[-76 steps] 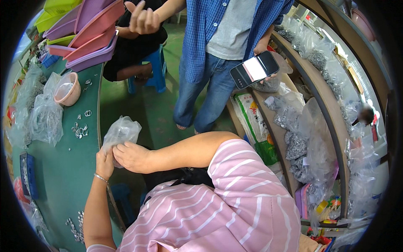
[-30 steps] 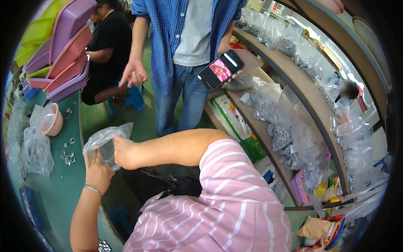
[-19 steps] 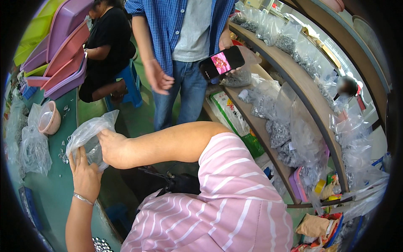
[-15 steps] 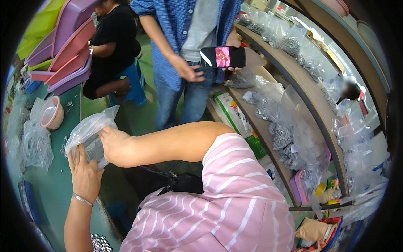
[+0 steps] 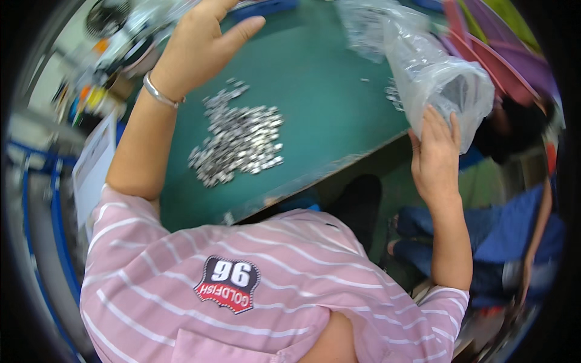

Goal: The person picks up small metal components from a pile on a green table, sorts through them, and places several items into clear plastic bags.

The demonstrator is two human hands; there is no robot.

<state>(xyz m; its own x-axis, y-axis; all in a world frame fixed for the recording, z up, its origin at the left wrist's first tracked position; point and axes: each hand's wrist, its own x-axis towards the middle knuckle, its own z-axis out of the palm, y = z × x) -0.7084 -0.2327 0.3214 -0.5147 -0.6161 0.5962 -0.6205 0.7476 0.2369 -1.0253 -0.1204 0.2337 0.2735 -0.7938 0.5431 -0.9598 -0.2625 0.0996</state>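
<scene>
My right hand [image 5: 437, 154] grips a clear plastic bag [image 5: 437, 78] from below and holds it up just past the near edge of the green table [image 5: 327, 109]. The bag looks crumpled, and I cannot tell what is inside. My left hand [image 5: 196, 45], with a silver bangle on the wrist, is raised over the far left of the table, fingers spread and holding nothing. Between the two hands, a pile of small silver metal parts [image 5: 239, 142] lies on the table.
Another crumpled clear bag [image 5: 363, 24] lies at the table's far side. Purple trays [image 5: 484, 51] are stacked at the right. A white sheet [image 5: 91, 169] hangs at the left edge. A person in blue trousers [image 5: 502, 236] is close on the right. Blurred clutter [image 5: 115, 36] fills the far left.
The view has swung round onto the table. My left hand has let go of the bag and moved out over the table. The right hand now holds the bag alone.
</scene>
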